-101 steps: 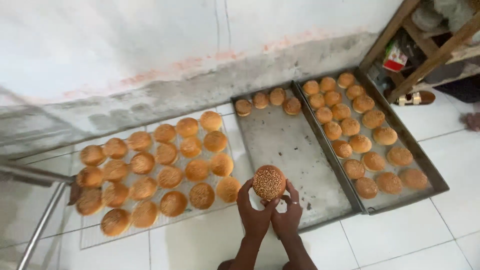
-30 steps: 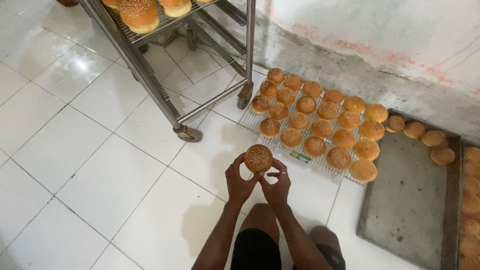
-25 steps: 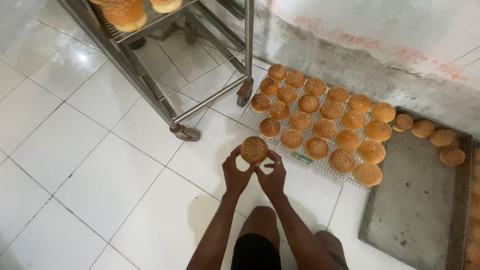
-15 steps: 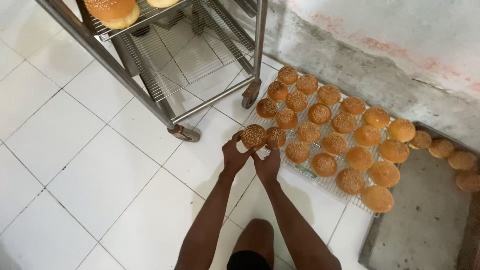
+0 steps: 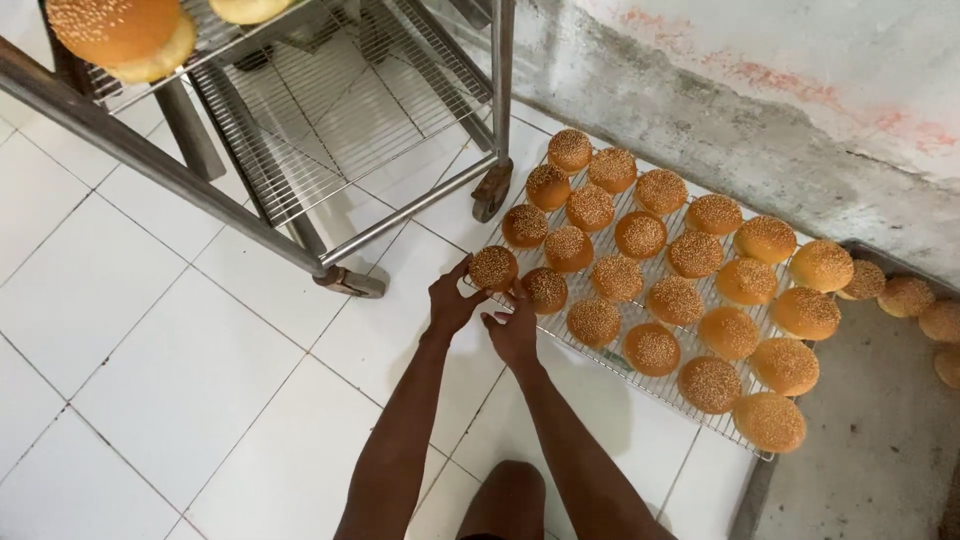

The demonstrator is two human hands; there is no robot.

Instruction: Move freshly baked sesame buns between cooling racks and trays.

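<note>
A wire cooling rack lies on the white tiled floor, covered with several sesame buns. My left hand and my right hand reach out together to the rack's near left corner. Between their fingertips sits one sesame bun, low over or on the wire at that corner. The left hand's fingers cup its left side and the right hand's fingers touch its lower right edge. Another bun lies just right of it.
A steel trolley with wire shelves stands at upper left, its caster beside the rack; large buns rest on a shelf. A dark metal tray with a few buns lies at right. A stained wall runs behind.
My hands carried the bun from the metal tray over to the wire rack, then stretched forward and lowered it to the rack's near left corner.
</note>
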